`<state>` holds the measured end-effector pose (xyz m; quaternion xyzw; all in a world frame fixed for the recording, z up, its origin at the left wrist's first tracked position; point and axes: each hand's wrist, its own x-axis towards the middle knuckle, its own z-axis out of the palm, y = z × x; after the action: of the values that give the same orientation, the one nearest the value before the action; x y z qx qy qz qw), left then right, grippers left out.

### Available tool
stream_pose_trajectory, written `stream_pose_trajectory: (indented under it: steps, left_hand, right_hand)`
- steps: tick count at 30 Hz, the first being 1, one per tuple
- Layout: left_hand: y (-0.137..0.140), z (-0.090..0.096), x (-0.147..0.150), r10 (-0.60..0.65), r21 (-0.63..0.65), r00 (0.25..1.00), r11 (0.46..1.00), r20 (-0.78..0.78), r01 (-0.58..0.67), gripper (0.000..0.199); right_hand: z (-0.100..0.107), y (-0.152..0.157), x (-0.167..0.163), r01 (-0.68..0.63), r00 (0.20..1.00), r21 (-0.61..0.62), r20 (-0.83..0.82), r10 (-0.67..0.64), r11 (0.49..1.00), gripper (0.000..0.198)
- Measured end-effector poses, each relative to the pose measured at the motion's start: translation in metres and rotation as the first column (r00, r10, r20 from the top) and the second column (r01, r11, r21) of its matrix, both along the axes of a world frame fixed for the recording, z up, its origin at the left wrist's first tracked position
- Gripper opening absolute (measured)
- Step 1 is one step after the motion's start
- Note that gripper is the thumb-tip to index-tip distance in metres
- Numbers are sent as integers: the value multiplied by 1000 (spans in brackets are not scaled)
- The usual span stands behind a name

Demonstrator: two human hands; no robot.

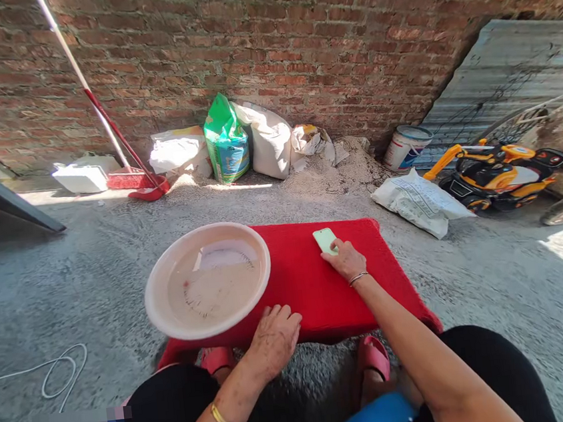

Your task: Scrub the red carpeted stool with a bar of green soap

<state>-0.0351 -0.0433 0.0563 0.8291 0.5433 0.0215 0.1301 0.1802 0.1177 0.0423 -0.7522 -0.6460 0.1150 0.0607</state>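
Observation:
A low table covered with a red cloth (298, 276) stands before my knees. My right hand (348, 260) is on its right half, fingers and thumb closed on the near end of a pale green phone (323, 239) that lies on the cloth. A wide, pale pink basin (151, 305) takes up the left part of the table, with cloudy water (219, 288) and small dark bits in it. My left hand (276, 336) rests at the table's near edge, just right of the basin. Its fingers are loosely bent and hold nothing visible.
Along the brick wall (326, 65) stand a broom and red dustpan (151, 190), several sacks (270, 141), and a bucket (406, 144). A white sack (419, 203) and a yellow toy excavator (503, 171) are at right. A white cable (66, 368) lies left.

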Motion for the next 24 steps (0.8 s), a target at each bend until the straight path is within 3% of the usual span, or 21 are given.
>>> stream_pose_trajectory:
  steps: [4,7,9,12,16,20,24]
  left_hand:
    - [6,-7,1,-10,42,1000,999,25,9,22]
    - [16,-19,-7,-2,100,999,995,50,-3,42]
    - [24,-30,-15,32,131,998,991,51,-39,52]
    - [36,-45,-23,67,180,997,981,47,-74,52]
    - [42,-54,-26,58,256,998,965,24,-62,50]
    - [42,-53,-24,69,283,998,957,-1,-66,49]
    - [43,-52,-24,56,298,998,954,-33,-44,47]
  right_hand:
    - [4,4,95,197,980,-4,38,-196,980,45]
    - [11,-4,152,320,946,-13,67,-318,947,45]
    - [15,-16,170,341,937,12,71,-341,940,46]
    - [16,-42,160,247,969,71,13,-248,966,44]
    - [8,-76,102,-8,998,107,-58,15,994,37]
    - [3,-90,53,-211,977,70,-18,212,975,36]
    - [5,-85,59,-233,972,27,48,232,972,37]
